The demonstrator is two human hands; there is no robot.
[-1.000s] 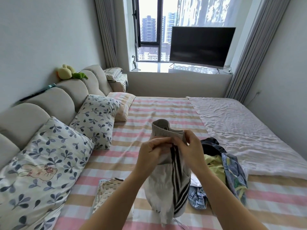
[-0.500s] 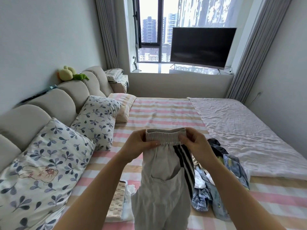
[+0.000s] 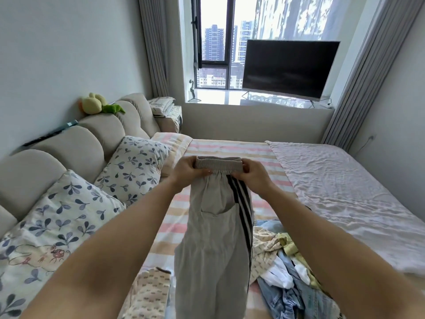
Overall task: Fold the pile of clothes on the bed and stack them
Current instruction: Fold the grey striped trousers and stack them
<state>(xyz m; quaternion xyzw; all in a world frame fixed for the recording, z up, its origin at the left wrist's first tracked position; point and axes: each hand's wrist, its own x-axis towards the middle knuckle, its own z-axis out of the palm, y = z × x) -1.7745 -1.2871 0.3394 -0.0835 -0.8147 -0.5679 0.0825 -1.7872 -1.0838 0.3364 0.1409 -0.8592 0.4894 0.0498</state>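
A pair of grey trousers (image 3: 212, 245) with dark side stripes hangs in the air over the striped bed (image 3: 230, 150). My left hand (image 3: 187, 172) grips the left end of its elastic waistband, and my right hand (image 3: 254, 174) grips the right end. The legs hang straight down in front of me. The pile of unfolded clothes (image 3: 287, 268), denim, white and yellow-green pieces, lies on the bed under my right forearm. A folded patterned garment (image 3: 149, 293) lies at the lower left of the trousers, partly hidden by them.
Two leaf-print pillows (image 3: 133, 166) lean on the padded beige headboard (image 3: 76, 143) at left. A pale pink blanket (image 3: 345, 192) covers the bed's right side. A television (image 3: 289, 67) stands on the window ledge beyond the bed. A plush toy (image 3: 96, 104) sits on the headboard.
My hands have moved apart along the waistband, from bunched together to its two ends, and lifted. The trousers now hang flat and full length.
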